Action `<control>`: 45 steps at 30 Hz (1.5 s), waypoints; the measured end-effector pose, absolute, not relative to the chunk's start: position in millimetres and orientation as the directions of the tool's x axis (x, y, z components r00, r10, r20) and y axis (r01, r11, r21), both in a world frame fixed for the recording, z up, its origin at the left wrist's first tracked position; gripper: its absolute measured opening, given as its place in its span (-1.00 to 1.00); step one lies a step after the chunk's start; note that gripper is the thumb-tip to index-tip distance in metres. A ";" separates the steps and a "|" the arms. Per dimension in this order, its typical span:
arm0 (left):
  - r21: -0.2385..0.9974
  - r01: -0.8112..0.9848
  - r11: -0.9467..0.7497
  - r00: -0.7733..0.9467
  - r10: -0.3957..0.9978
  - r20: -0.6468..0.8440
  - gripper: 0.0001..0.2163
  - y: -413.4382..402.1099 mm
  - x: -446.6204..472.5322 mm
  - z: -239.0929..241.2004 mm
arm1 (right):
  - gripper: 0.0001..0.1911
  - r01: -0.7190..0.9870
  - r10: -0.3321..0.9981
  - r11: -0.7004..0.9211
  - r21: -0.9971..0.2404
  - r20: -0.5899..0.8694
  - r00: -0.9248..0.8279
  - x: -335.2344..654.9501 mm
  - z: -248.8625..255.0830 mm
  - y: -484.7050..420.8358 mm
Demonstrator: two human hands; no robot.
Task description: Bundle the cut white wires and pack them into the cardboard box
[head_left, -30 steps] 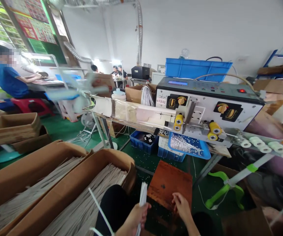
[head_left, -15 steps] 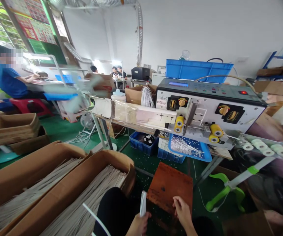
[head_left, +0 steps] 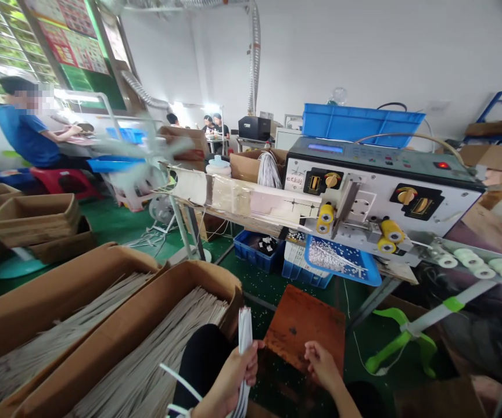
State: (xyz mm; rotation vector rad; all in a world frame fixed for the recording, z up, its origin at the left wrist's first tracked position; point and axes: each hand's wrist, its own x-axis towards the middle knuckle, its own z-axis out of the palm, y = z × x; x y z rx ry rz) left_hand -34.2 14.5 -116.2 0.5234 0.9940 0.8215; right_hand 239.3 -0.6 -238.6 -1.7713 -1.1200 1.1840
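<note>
My left hand (head_left: 237,374) is closed around a bundle of thin white wires (head_left: 244,331), which stands nearly upright with its cut ends on top. By my left wrist, a loose white strip (head_left: 181,380) sticks out to the side. To the right, my right hand (head_left: 321,366) hovers over the near edge of a reddish-brown wooden stool (head_left: 305,328). Its fingers are loosely curled and a little apart, and I see nothing between them. Long cardboard boxes hold many more wires (head_left: 159,348) to the left of my knee.
A wire-cutting machine (head_left: 364,186) stands on the bench ahead, with a blue tray (head_left: 342,261) of small white pieces below it. White guide rollers (head_left: 473,264) and a green-footed stand (head_left: 408,337) are at right. A fan (head_left: 150,151) and a seated person (head_left: 28,130) are at left.
My left hand has risen with the wire bundle, so more of the bundle shows. My right hand has shifted slightly up beside the stool. The view has turned a little to the left.
</note>
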 end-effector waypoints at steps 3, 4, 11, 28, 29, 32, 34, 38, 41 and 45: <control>0.735 -0.378 0.562 0.322 0.825 -0.465 -0.41 12.3 -40.2 -94.0 | -0.35 0.273 0.974 -0.224 -0.935 -0.227 0.023 226.9 -176.6 15.6; 0.739 -0.377 0.559 0.328 0.826 -0.458 -0.41 10.8 -41.1 -89.9 | -0.41 0.269 0.985 -0.155 -0.951 -0.169 -0.028 221.6 -150.9 22.7; 0.766 -0.372 0.525 0.395 0.836 -0.381 -0.42 1.1 -42.0 -77.0 | -0.50 -0.130 0.996 0.086 -0.988 0.085 0.011 178.1 -7.2 86.9; 0.729 -0.448 0.518 0.393 0.846 -0.360 -0.44 -9.8 -43.2 -57.2 | -0.69 -0.590 0.902 0.194 -0.784 -0.093 0.421 140.2 59.3 189.1; 0.730 -0.450 0.514 0.391 0.848 -0.357 -0.44 -9.6 -44.0 -56.4 | -0.72 -0.585 0.895 0.207 -0.784 -0.091 0.437 139.3 60.2 193.0; 0.733 -0.458 0.502 0.386 0.856 -0.344 -0.43 -8.9 -46.8 -54.8 | -0.77 -0.565 0.873 0.225 -0.794 -0.093 0.479 136.3 61.5 203.9; 0.733 -0.463 0.498 0.385 0.858 -0.340 -0.44 -9.1 -48.6 -54.0 | -0.77 -0.555 0.862 0.238 -0.797 -0.090 0.498 134.6 62.5 209.0; 0.730 -0.468 0.498 0.389 0.858 -0.336 -0.44 -11.1 -51.3 -49.6 | -0.70 -0.516 0.840 0.276 -0.811 -0.057 0.540 133.0 67.0 212.2; 0.741 -0.469 0.481 0.382 0.867 -0.320 -0.47 -12.7 -52.3 -44.1 | -0.64 -0.480 0.830 0.295 -0.826 -0.027 0.557 133.7 73.1 212.5; 0.749 -0.469 0.468 0.386 0.871 -0.302 -0.52 -13.0 -51.5 -39.9 | -0.57 -0.443 0.840 0.304 -0.843 0.017 0.543 134.0 81.1 216.3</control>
